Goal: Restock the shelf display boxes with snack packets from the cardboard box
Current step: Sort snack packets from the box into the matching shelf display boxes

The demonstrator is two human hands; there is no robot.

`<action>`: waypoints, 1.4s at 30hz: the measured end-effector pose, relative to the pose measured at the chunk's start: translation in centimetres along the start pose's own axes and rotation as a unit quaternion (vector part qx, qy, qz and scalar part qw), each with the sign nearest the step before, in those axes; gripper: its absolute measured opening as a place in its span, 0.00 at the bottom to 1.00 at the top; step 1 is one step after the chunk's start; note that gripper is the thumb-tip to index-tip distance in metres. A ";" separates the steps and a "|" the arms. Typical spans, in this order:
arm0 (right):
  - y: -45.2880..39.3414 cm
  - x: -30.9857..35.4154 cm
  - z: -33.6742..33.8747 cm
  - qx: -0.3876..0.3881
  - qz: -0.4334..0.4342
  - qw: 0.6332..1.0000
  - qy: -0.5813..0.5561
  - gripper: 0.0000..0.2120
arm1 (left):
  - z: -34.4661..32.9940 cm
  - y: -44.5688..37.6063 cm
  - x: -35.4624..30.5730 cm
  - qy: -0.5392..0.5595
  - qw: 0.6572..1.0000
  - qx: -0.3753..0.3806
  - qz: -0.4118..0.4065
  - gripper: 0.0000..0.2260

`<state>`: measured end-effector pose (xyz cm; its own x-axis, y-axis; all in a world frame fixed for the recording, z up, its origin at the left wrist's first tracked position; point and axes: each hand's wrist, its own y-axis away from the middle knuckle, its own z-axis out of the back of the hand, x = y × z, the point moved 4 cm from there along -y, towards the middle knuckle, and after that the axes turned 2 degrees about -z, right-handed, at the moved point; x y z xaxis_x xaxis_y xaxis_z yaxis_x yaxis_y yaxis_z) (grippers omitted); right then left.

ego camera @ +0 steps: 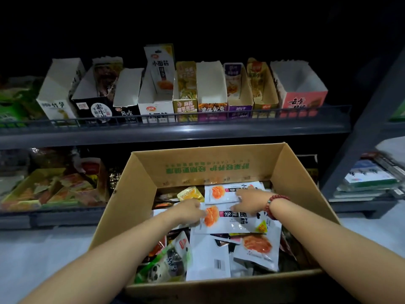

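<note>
Both hands down inside the open cardboard box (217, 172), among loose snack packets. Left hand (189, 210) with its grip at the left edge of a white packet with an orange picture (230, 218), fingers touching that edge; whether pinching it or only pressing, cannot tell. Right hand (252, 199), a red bead bracelet (274, 205) at the wrist, laid across two white packets, fingers reaching left over a second white packet (221, 193) just beyond the first; its grip looks partly curled, but whether closed on anything, cannot tell. Just beyond the left grip, a yellow packet (190, 194). Nearer than both grips, more white packets, one showing a barcode (210, 260), and a green packet with a panda face (160, 268) at the near left corner. Well beyond and above the grips, a row of display boxes along the upper shelf (175, 130) behind a wire rail: a white display box (155, 99) holding one upright white packet, a pink display box (304, 102) at the far right. Below left of that, a lower shelf with an open tray of mixed packets (52, 189).
</note>
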<state>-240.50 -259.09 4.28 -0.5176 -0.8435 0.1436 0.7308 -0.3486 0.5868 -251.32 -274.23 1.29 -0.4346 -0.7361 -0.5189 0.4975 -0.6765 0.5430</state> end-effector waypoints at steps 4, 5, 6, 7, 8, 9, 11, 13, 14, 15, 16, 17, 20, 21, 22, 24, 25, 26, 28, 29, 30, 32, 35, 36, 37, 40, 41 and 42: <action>-1.1 -2.1 -0.4 -0.009 -0.070 0.997 -0.040 0.31 | -0.9 -3.5 0.9 0.061 0.997 -0.008 0.035 0.32; -1.3 -2.6 -0.5 -0.002 -0.071 0.996 -0.056 0.31 | -0.9 -4.0 0.7 0.064 0.997 -0.009 0.037 0.33; -1.6 -3.0 -0.6 0.003 -0.068 0.995 -0.077 0.30 | -0.8 -4.5 0.5 0.073 0.996 -0.005 0.041 0.32; -1.8 -3.2 -0.6 0.001 -0.061 0.993 -0.100 0.28 | -0.8 -4.9 0.2 0.094 0.995 -0.008 0.040 0.30; -2.0 -3.2 -0.5 -0.007 -0.052 0.991 -0.121 0.25 | -0.6 -5.0 0.1 0.133 0.990 -0.015 0.045 0.27; -2.0 -3.1 -0.4 -0.019 -0.047 0.990 -0.132 0.24 | -0.5 -5.1 0.1 0.196 0.979 -0.030 0.050 0.23; -1.8 -2.8 0.0 -0.054 -0.050 0.987 -0.143 0.24 | -0.5 -4.9 0.8 0.300 0.949 -0.047 0.086 0.15; -1.6 -2.5 0.2 -0.081 -0.048 0.983 -0.157 0.20 | -0.7 -4.6 1.6 0.341 0.932 -0.051 0.110 0.12; -1.7 -2.4 0.3 -0.094 -0.046 0.981 -0.163 0.19 | -0.8 -4.6 2.0 0.351 0.928 -0.050 0.115 0.10; -1.7 -2.4 0.2 -0.099 -0.048 0.980 -0.168 0.18 | -0.7 -4.5 2.2 0.365 0.922 -0.044 0.121 0.12; -1.6 -2.4 0.1 -0.100 -0.049 0.979 -0.169 0.18 | -0.7 -4.8 2.8 0.372 0.919 -0.036 0.127 0.18; -1.5 -2.2 -0.1 -0.099 -0.054 0.980 -0.165 0.20 | -0.5 -4.7 2.9 0.370 0.920 -0.019 0.130 0.22; -2.0 -2.8 -0.6 -0.104 -0.081 0.972 -0.193 0.30 | 0.5 -4.4 3.4 0.287 0.951 0.050 0.101 0.16; -2.1 -3.0 -0.6 -0.115 -0.088 0.967 -0.211 0.34 | 0.8 -4.1 3.2 0.258 0.960 0.073 0.086 0.14; -2.2 -3.2 -0.5 -0.121 -0.083 0.966 -0.214 0.36 | 1.1 -3.7 2.9 0.219 0.968 0.096 0.073 0.14; -2.5 -3.1 -0.4 -0.094 -0.052 0.977 -0.186 0.37 | 1.4 -2.9 2.0 0.130 0.982 0.124 0.049 0.12; -2.4 -2.8 -0.5 -0.067 -0.034 0.983 -0.167 0.35 | 1.5 -2.5 1.7 0.087 0.986 0.135 0.042 0.11; -2.4 -2.5 -0.7 -0.048 -0.016 0.987 -0.151 0.30 | 1.4 -2.3 1.4 0.046 0.988 0.139 0.037 0.11; -2.5 -2.4 -0.9 -0.057 -0.001 0.988 -0.145 0.17 | 1.4 -2.3 1.3 0.012 0.989 0.139 0.039 0.16; -2.3 -2.4 -0.7 -0.076 -0.001 0.984 -0.159 0.16 | 1.5 -2.3 1.4 0.016 0.990 0.133 0.042 0.17; -2.3 -2.6 -0.4 -0.092 -0.004 0.980 -0.175 0.16 | 1.7 -2.2 1.4 0.021 0.991 0.127 0.045 0.18; -1.8 -2.8 0.5 -0.110 0.005 0.977 -0.183 0.14 | 2.1 -2.2 1.4 0.028 0.994 0.098 0.047 0.25; -0.7 -2.4 1.7 -0.108 0.036 0.976 -0.186 0.11 | 2.4 -2.0 0.5 0.062 0.998 -0.017 -0.021 0.45; -0.4 -2.2 2.0 -0.106 0.044 0.973 -0.201 0.10 | 2.6 -1.5 -0.4 0.065 0.994 -0.056 -0.074 0.47; -0.2 -2.2 2.1 -0.098 0.049 0.969 -0.221 0.09 | 2.8 -1.0 -1.4 0.058 0.987 -0.081 -0.128 0.44; 0.3 -2.1 1.9 -0.025 0.048 0.971 -0.232 0.09 | 2.2 0.0 -3.9 -0.002 0.970 -0.046 -0.237 0.30; 0.3 -1.9 1.5 0.006 0.044 0.979 -0.197 0.10 | 1.4 0.2 -4.2 -0.039 0.967 -0.012 -0.250 0.27; 0.4 -1.7 1.0 0.033 0.044 0.987 -0.154 0.10 | 0.4 0.3 -4.4 -0.080 0.963 0.026 -0.255 0.27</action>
<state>-239.83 -257.41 5.07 -0.5711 -0.7020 0.4254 0.7539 -0.2435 0.6102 -249.55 -271.22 4.05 -0.7251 -0.2981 -0.6208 0.1522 -0.9485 0.2777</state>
